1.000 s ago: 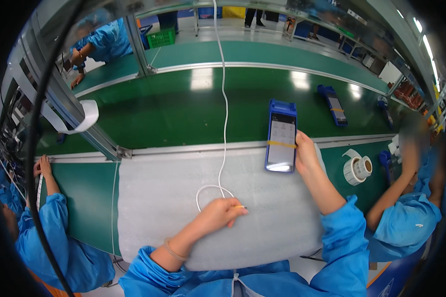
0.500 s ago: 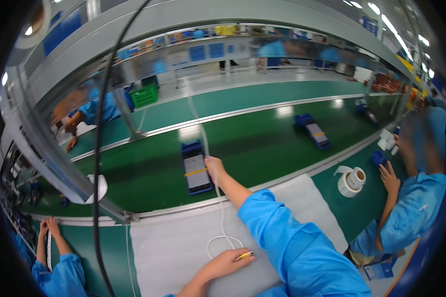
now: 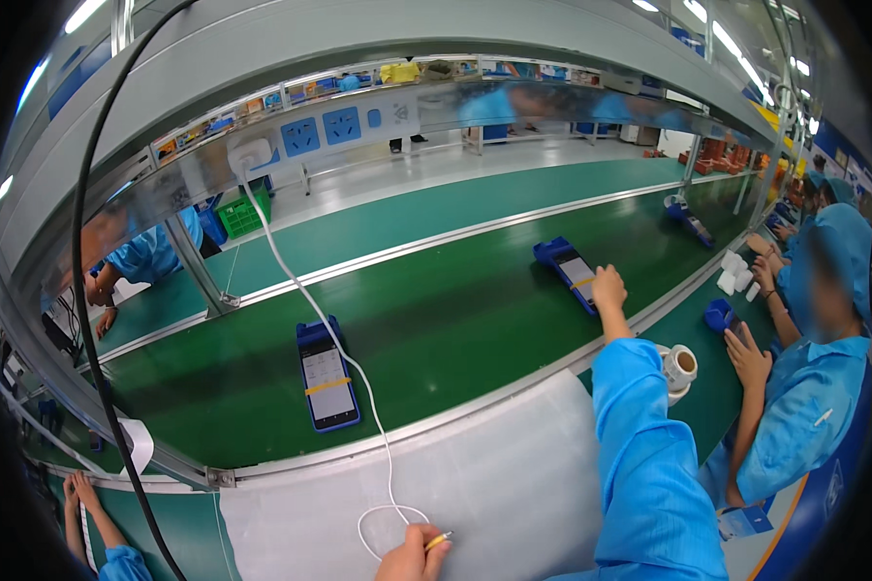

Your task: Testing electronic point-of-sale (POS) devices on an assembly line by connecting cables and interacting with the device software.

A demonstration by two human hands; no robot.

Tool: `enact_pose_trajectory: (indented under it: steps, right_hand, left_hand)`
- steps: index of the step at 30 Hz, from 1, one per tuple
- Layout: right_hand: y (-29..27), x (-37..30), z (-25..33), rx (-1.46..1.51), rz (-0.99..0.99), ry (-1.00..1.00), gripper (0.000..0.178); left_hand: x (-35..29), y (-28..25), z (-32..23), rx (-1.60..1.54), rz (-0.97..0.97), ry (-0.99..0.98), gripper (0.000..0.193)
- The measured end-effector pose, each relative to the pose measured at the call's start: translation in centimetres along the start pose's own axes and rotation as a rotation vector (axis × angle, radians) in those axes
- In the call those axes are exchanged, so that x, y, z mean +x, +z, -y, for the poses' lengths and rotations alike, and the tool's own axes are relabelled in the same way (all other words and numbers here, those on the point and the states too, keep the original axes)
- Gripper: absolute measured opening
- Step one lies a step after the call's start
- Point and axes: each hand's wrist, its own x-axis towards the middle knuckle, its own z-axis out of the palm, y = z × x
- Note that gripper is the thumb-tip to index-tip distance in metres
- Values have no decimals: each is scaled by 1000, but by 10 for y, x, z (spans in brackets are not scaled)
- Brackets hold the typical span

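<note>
The right hand point(image 3: 608, 288) is reached out over the belt, fingers bent and partly curled at the right edge of a blue handheld terminal point(image 3: 564, 275); whether they grip it or only touch it cannot be told. The terminal lies just left of those fingers, face up and slanted, its bulky blue head pointing up and away from the hand. Its body is a long rounded slab, with a flat greyish screen crossed by a yellow band.

The left hand point(image 3: 412, 557), low and nearer the body, has thumb and fingers closed on a slim yellow connector point(image 3: 439, 539) with a pale tip. From it a smooth white cable point(image 3: 389, 455) makes a round loop just above the hand, then runs up and leftward.

Under that loop spreads a whitish, semi-translucent sheet point(image 3: 513, 465), faintly wrinkled. Above and left of the left hand, a second terminal point(image 3: 327, 387) lies face up, its screen lit, also yellow-banded; the cable passes in front of its upper right side. Both terminals rest on a glossy dark green belt point(image 3: 455, 320).

Below the right hand, beside the blue sleeve, sits a white roll point(image 3: 681, 366) with a brown core. Beyond the right hand, up and right, lies a third terminal point(image 3: 690, 225).
</note>
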Motion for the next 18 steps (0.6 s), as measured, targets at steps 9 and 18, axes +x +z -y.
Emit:
enact_pose_trajectory:
  steps: [9,18]
  right_hand:
    - [31,27,18,447,497,72,25]
    - [-48,-118,57,1130,828,200,20]
  left_hand:
    - [9,0,-2,-20,-87,312,23]
    - [14,0,26,-622,46,43,19]
